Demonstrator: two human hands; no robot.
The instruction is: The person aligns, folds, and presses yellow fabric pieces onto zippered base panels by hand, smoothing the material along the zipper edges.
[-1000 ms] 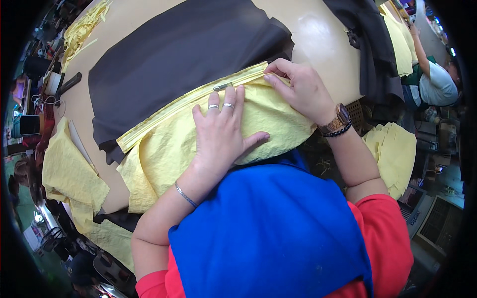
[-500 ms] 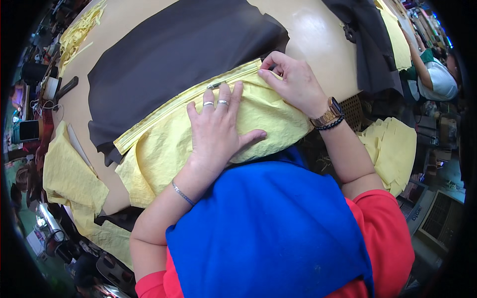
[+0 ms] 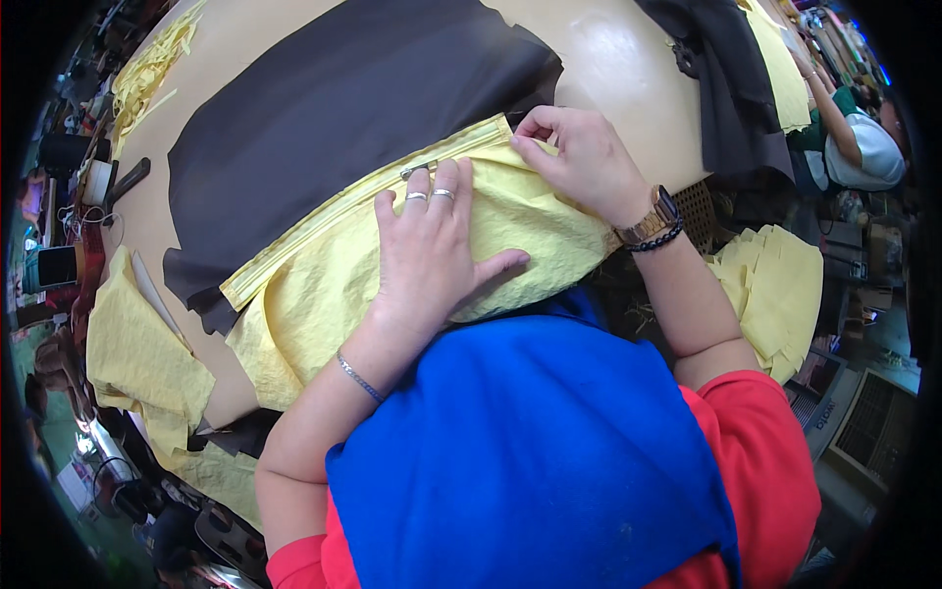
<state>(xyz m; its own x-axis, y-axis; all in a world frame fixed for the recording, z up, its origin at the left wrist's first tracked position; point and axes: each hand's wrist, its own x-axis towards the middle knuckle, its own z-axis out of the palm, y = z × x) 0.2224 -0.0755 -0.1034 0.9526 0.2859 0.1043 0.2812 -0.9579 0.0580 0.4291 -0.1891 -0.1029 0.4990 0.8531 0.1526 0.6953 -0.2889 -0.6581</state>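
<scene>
A yellow fabric piece (image 3: 334, 260) with a zipper (image 3: 334, 211) along its upper edge lies over a large dark brown sheet (image 3: 324, 108), which looks like leather. My left hand (image 3: 432, 240) rests flat on the yellow fabric, fingers spread. Its fingertips reach the zipper beside the metal zipper pull (image 3: 417, 170). At the right end of the zipper, my right hand (image 3: 579, 162) pinches the fabric's edge between thumb and forefinger.
The tan table (image 3: 628, 88) carries yellow scraps (image 3: 157, 59) at far left and a black-handled tool (image 3: 130, 180). More yellow fabric (image 3: 137, 339) hangs at left. Yellow pieces (image 3: 775, 294) are stacked at right, below another dark sheet (image 3: 736, 88). A co-worker (image 3: 854, 147) is at far right.
The zipper, fabric and dark sheet appear shifted slightly left. My left fingers are a little more bent near the zipper pull; my right hand keeps its pinch.
</scene>
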